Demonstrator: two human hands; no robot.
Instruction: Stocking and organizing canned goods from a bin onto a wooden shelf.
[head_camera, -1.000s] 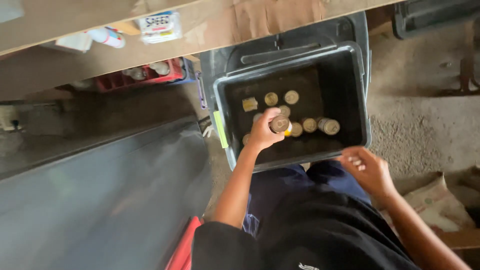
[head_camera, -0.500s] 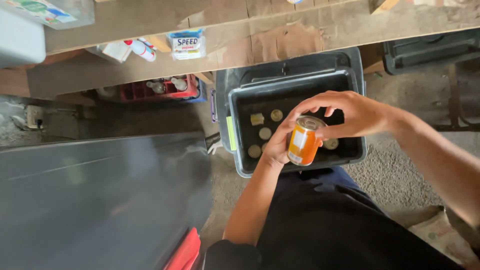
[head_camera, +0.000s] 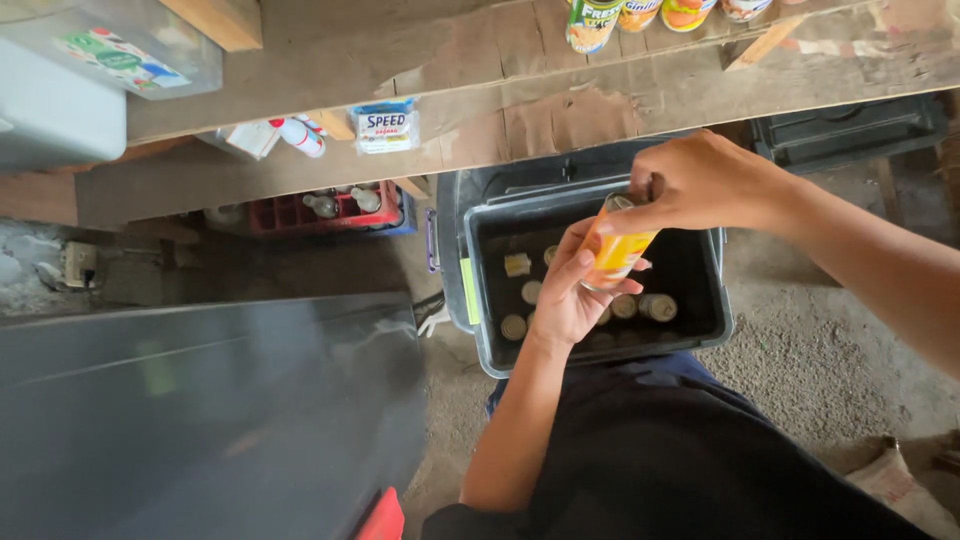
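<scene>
Both my hands hold one can with a yellow-orange label (head_camera: 618, 250) above a dark grey plastic bin (head_camera: 700, 335) on the ground. My left hand (head_camera: 570, 295) cups the can from below and behind. From above, my right hand (head_camera: 695, 180) grips its top rim. Several more cans (head_camera: 640, 305) stand on the bin's floor beneath, tops up. The can is lifted clear of them, at about the level of the bin's rim.
A wooden shelf (head_camera: 600, 90) runs across above the bin, with several cans (head_camera: 625, 15) on its upper board. A red crate of bottles (head_camera: 325, 210) sits under it at left. A dark flat surface (head_camera: 200, 420) fills the lower left. A black tray (head_camera: 850, 125) lies at right.
My left hand picked a can out of the bin and raised it. My right hand came up from my lap and took hold of the can's top. The view tilted up toward the shelf.
</scene>
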